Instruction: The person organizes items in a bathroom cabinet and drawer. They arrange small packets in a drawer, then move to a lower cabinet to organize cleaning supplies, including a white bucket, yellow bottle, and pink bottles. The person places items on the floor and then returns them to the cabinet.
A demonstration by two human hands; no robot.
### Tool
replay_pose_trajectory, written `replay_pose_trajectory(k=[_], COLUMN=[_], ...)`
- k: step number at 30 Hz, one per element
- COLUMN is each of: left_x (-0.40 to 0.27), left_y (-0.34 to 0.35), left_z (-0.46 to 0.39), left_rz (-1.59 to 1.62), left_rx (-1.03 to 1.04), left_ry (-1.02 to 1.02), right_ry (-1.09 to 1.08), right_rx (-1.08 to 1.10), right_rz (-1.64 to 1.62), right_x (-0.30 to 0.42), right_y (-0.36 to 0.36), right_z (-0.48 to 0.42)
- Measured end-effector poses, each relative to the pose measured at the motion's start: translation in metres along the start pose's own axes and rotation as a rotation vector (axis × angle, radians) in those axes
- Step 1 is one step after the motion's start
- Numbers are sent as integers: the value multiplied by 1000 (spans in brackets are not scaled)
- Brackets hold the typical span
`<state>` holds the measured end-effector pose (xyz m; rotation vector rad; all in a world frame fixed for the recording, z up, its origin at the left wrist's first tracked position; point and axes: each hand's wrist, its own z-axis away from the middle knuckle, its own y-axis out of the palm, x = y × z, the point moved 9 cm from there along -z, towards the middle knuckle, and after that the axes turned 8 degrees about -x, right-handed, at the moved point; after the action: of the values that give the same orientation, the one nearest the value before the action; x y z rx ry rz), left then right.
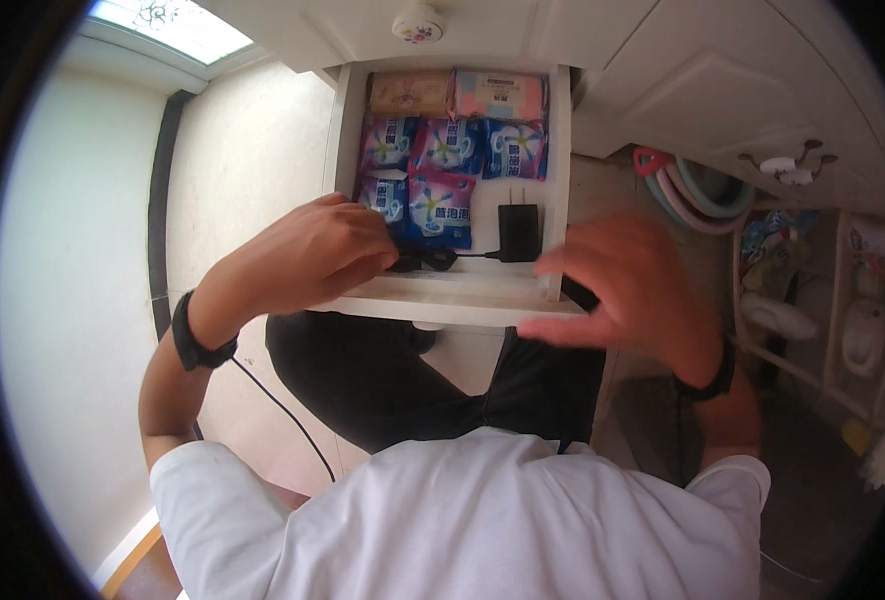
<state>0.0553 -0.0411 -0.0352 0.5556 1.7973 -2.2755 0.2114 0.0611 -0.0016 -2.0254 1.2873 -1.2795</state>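
Observation:
A pulled-out white drawer (427,309) lies before me, over my knees. My left hand (330,251) reaches over its front left corner, fingers curled down by a bundled black cable (436,259); whether they grip it is hidden. The cable runs to a black power adapter (519,233) with two prongs pointing to the back, at the drawer's front right. Blurred, my right hand (622,281) hovers at the right front corner, thumb and fingers apart with nothing between them. Several blue-and-purple packets (440,211) lie in two rows behind the cable.
A tan pack (409,93) and a pink-and-blue pack (499,95) fill the drawer's back. Nested plastic basins (694,187) sit under the cabinet at right, near a shelf rack (825,382). A white wall (86,300) stands at left. A thin cord (292,420) hangs from my left wristband.

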Motion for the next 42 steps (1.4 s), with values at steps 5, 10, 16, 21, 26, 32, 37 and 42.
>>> replay_pose_trajectory(k=[5, 10, 16, 21, 26, 32, 37, 42], left_x=[-23, -20, -36, 14, 33, 15, -34, -119], left_y=[-21, -39, -24, -93, -88, -82, -68, -57], left_z=[22, 47, 84, 19, -26, -21, -45, -121], left_rz=[-65, -300, -678, -828, -744, -505, -243, -4], left_rx=[-126, -420, -919, -991, -1035, -970, -707, -497], left_ry=[35, -69, -52, -172, -158, -119, -25, 241], right_ry=[-40, 17, -129, 152, 273, 216, 198, 587], right_rx=[-144, -302, -489, -537, -503, -528, -1102, -1379], right_rz=[36, 67, 547, 318, 209, 276, 694, 535], right_x=[20, 15, 38, -32, -69, -67, -68, -126], right_y=[-2, -9, 12, 1, 12, -7, -126, -201], right_z=[31, 44, 62, -35, -47, -30, 63, 143])
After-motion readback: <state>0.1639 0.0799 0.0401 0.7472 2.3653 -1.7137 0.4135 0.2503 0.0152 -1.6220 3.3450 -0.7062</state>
